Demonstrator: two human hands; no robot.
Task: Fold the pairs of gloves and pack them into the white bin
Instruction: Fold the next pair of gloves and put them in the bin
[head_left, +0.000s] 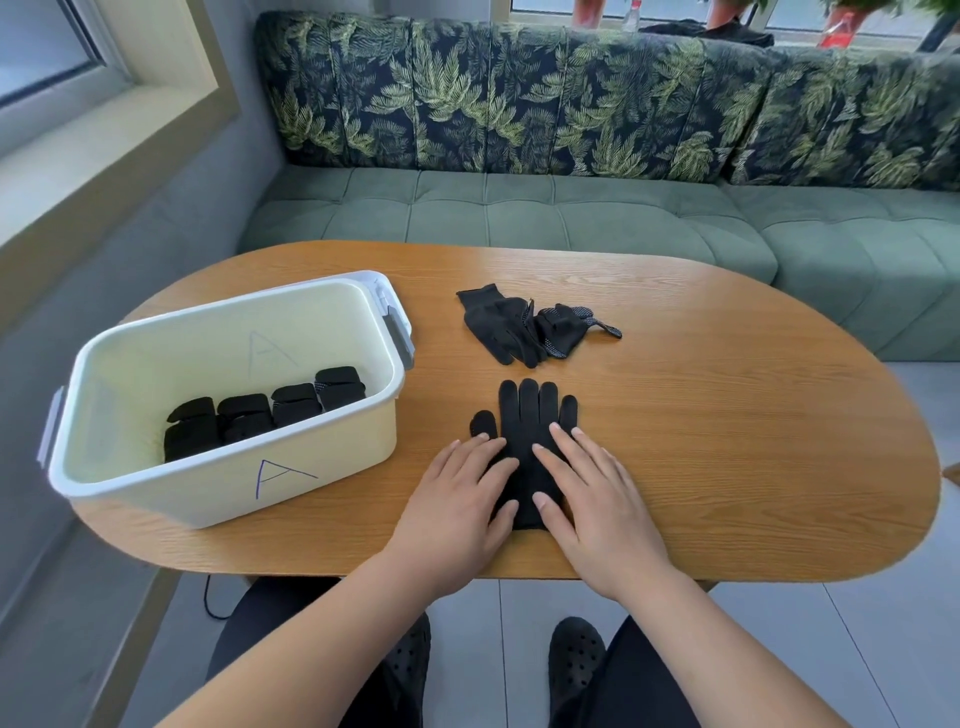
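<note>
A black glove (527, 415) was seen laid flat on the wooden table (727, 426), near its front edge, with its fingers pointed away from the person; whether a second glove lay beneath it could not be told. The left hand (460, 501) and the right hand (592, 499) were both spread wide, fingers straight, and pressed palm-down on the lower part of the glove, one on each side, with nothing gripped by either. Only the glove's fingers, its thumb and a narrow strip between the two hands were left uncovered. Farther back on the table, apart from the flat glove, a loose pair of black gloves (524, 327) was found lying crumpled, pale grip dots shown on part of it. The white bin (208, 488), marked with a drawn letter A (278, 475), was placed to the left of the hands, and four folded black bundles (265, 410) were lined up in a row inside it. A green sofa (519, 213) with leaf-patterned cushions was set behind the table.
</note>
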